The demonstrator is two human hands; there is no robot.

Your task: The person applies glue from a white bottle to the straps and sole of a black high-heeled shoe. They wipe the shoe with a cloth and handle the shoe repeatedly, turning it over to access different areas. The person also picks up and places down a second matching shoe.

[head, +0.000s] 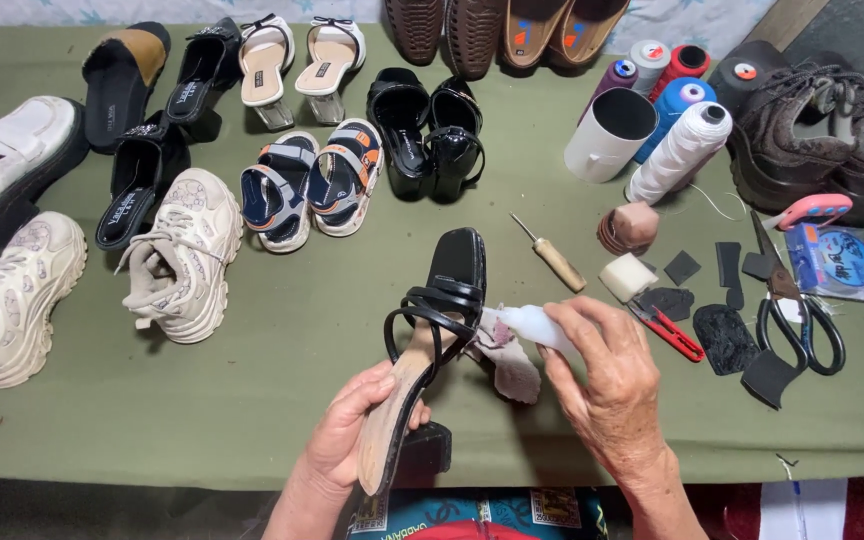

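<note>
Head view: my left hand grips the black strappy sandal by its heel end, sole tilted up over the green table. I judge it light, stiff-soled (straps floppy). Right hand pinches a small white bottle beside it.

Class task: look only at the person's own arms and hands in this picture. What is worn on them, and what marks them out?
Both the left hand and right hand are bare: no gloves, and no rings, watch or sleeves visible. The forearms are uncovered to the frame's bottom edge. The right hand's skin looks creased.
</note>
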